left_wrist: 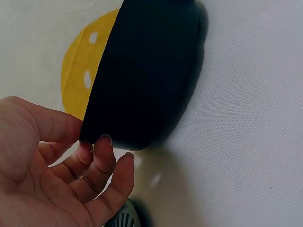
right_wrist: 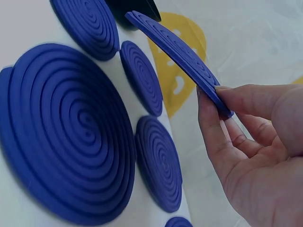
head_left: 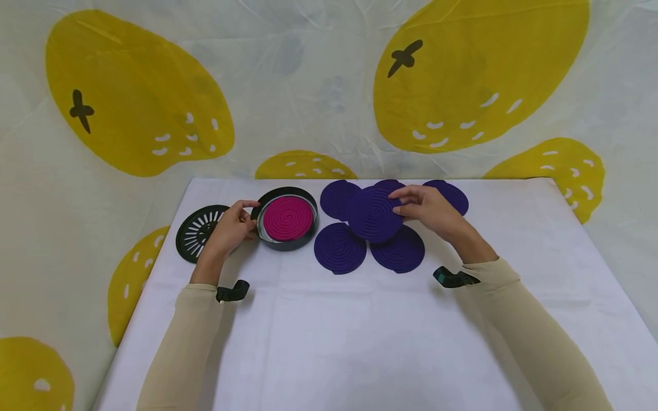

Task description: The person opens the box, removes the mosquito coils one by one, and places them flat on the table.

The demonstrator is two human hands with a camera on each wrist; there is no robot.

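My left hand [head_left: 231, 229] pinches the left rim of a round black tin [head_left: 289, 246] on the table. A pink mosquito coil [head_left: 288, 218] lies inside the tin. In the left wrist view, the dark tin wall [left_wrist: 142, 85] fills the middle, with thumb and fingers at its edge. My right hand [head_left: 429, 211] holds a purple-blue mosquito coil [head_left: 371, 214] by its right edge, between thumb and fingers. This coil is raised above the others and tilted, as the right wrist view shows [right_wrist: 180, 54]. Part of the group beneath it is hidden.
A slotted black lid [head_left: 191, 238] lies left of the tin, partly behind my left hand. Several purple-blue coils lie flat on the white-covered table [head_left: 334, 331], among them one at front left [head_left: 339, 249] and one at back right [head_left: 452, 196]. A patterned cloth [head_left: 308, 85] hangs behind.
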